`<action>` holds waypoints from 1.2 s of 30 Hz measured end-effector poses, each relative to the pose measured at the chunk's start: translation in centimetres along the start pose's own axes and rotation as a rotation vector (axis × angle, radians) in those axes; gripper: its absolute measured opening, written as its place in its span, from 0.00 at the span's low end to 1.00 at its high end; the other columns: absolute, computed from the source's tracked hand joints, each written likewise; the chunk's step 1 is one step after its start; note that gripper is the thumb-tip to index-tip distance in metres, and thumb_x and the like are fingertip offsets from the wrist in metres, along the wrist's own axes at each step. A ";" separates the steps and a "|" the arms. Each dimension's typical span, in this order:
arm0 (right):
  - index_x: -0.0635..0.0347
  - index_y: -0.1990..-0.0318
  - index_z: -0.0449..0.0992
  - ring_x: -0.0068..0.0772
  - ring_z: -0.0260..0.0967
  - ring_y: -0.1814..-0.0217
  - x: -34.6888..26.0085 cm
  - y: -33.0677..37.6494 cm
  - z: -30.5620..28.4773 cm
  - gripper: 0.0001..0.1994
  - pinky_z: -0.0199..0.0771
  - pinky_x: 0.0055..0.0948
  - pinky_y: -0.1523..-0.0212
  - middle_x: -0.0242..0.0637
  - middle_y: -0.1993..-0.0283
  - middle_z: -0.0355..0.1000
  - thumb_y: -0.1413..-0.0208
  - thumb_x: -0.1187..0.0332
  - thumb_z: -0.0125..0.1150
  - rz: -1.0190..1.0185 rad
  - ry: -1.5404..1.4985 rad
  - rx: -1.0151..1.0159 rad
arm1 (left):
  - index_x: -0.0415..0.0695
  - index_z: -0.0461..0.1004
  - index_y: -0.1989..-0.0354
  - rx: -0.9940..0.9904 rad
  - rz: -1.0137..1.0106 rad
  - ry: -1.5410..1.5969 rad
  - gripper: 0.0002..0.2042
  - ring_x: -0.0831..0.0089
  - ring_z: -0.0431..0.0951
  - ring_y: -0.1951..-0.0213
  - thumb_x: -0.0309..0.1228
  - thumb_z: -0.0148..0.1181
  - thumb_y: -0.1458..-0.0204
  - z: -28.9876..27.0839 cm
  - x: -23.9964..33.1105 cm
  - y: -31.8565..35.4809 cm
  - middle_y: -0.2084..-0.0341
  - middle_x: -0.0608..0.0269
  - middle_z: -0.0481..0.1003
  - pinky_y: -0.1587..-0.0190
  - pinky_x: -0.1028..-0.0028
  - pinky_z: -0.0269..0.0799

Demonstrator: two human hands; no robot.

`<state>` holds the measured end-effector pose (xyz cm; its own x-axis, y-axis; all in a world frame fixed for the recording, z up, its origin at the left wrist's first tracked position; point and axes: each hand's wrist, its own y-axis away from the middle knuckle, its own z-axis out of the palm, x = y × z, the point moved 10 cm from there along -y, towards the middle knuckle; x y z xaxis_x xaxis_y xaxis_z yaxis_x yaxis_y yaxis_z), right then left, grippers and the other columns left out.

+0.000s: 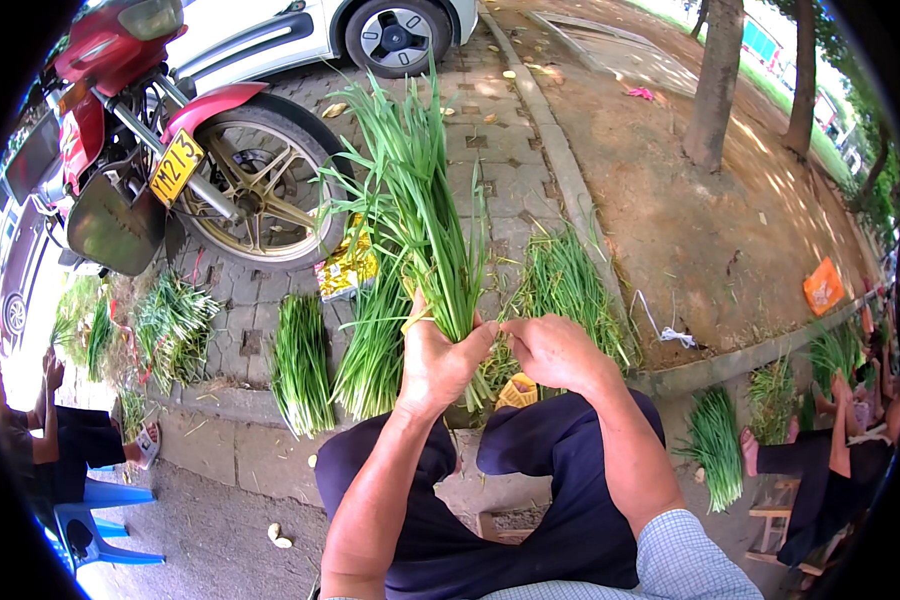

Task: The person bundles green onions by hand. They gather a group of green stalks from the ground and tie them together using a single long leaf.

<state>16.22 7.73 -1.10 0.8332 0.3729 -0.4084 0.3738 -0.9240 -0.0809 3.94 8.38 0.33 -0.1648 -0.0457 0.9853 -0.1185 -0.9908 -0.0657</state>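
Observation:
My left hand [436, 362] is wrapped round the lower stems of a large bunch of green chives [415, 190], its leaves pointing up and away from me. Close beside its thumb, my right hand [554, 350] is closed with thumb and forefinger pinched together. Whatever sits in that pinch is too small to make out. Beyond my knees, a neat bundle of chives [303, 365] lies at the left, and a second bundle [372, 360] lies partly behind my left hand. A looser heap of chives [570, 290] spreads out past my right hand.
A red motorcycle [255, 190] stands at the far left, with a white car [300, 45] behind it. A gold packet [348, 265] lies by its front wheel. People sit on both sides, one near a blue stool [100, 520]. A kerb [545, 130] borders bare soil with trees [715, 100].

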 end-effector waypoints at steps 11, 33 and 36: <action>0.66 0.69 0.77 0.15 0.64 0.78 -4.0 0.4 -5.8 0.07 0.65 0.17 0.78 0.31 0.75 0.69 0.52 0.70 0.66 -0.151 -0.823 0.339 | 0.38 0.63 0.57 0.061 0.132 -0.048 0.20 0.76 0.73 0.71 0.23 0.65 0.57 -0.2 -0.3 -0.1 0.74 0.64 0.73 0.64 0.75 0.71; 0.63 0.65 0.70 0.17 0.68 0.78 -0.3 0.2 -5.9 0.08 0.71 0.18 0.80 0.31 0.74 0.70 0.41 0.66 0.56 0.090 -1.181 0.428 | 0.39 0.61 0.54 0.058 0.039 -0.216 0.21 0.77 0.72 0.71 0.21 0.63 0.55 0.0 -0.2 0.3 0.72 0.65 0.72 0.66 0.76 0.70; 0.64 0.67 0.71 0.19 0.70 0.77 0.7 0.1 -5.9 0.07 0.72 0.20 0.78 0.34 0.73 0.72 0.43 0.70 0.58 0.111 -1.020 0.466 | 0.40 0.62 0.54 0.064 0.024 -0.104 0.20 0.81 0.70 0.72 0.20 0.62 0.55 -0.3 -0.1 0.4 0.74 0.68 0.70 0.70 0.78 0.68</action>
<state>19.23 8.36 4.02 0.0501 0.2401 -0.9694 -0.0485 -0.9689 -0.2425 3.64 8.07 0.17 -0.0636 -0.0796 0.9948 -0.0522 -0.9952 -0.0830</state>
